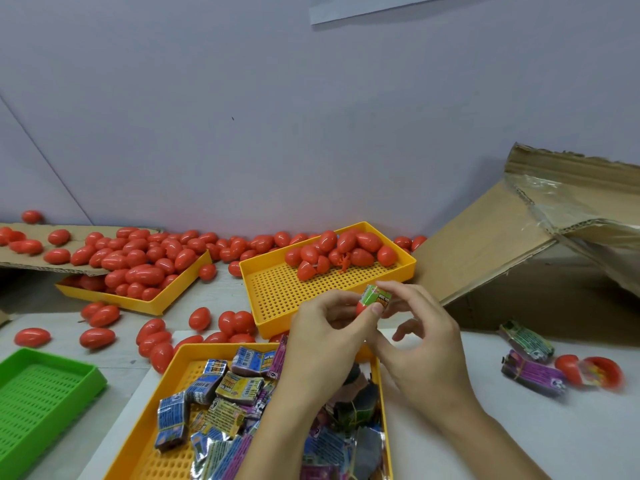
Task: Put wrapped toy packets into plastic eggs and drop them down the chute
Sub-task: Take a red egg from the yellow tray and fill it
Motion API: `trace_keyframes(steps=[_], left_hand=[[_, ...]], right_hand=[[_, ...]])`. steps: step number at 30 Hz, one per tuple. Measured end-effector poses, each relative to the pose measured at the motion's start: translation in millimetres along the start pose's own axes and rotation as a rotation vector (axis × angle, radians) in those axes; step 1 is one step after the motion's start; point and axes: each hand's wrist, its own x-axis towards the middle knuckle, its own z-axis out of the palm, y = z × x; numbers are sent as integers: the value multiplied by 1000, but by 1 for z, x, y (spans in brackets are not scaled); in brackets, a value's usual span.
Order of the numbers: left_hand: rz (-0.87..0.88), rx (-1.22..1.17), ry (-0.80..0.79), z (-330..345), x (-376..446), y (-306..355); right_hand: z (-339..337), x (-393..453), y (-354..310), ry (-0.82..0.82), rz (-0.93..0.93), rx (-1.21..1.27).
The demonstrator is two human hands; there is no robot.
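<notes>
While pressed together over the near edge of the far yellow tray (277, 292), both hands engaged on one item. Left hand (322, 344) pinching a red egg half (362, 308) between thumb and fingers; right hand (415, 337) pinching the top of a green wrapped packet (375, 296), other fingers loosely curled. Packet seated partway in the half, most of it standing proud. Judged step: loading, not yet closed. Next move likely calls for pushing the packet fully down, then fetching a matching half and snapping it on. Risk noted: wrapper corner caught in the seam.

Supply of packets (239, 389) in near yellow tray (173, 445), directly below the hands. Egg pieces (343, 251) heaped at far end of the far tray. Cardboard chute (502, 244) at right, well apart. Open egg (588, 370) and two packets lying loose at near right.
</notes>
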Motion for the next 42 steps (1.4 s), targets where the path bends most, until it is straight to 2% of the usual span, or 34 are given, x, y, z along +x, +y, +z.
trace_keyframes(steps=[5, 14, 28, 38, 42], left_hand=[[10, 31, -70, 1, -1, 3], [15, 93, -68, 4, -3, 4], [58, 83, -42, 5, -3, 0], [62, 113, 4, 7, -4, 1], [66, 132, 39, 7, -3, -1]], right_hand=[[0, -1, 1, -34, -91, -32], [1, -3, 3, 4, -150, -79], [0, -2, 4, -9, -126, -79], [2, -3, 3, 78, -126, -124], [1, -3, 2, 64, -104, -126]])
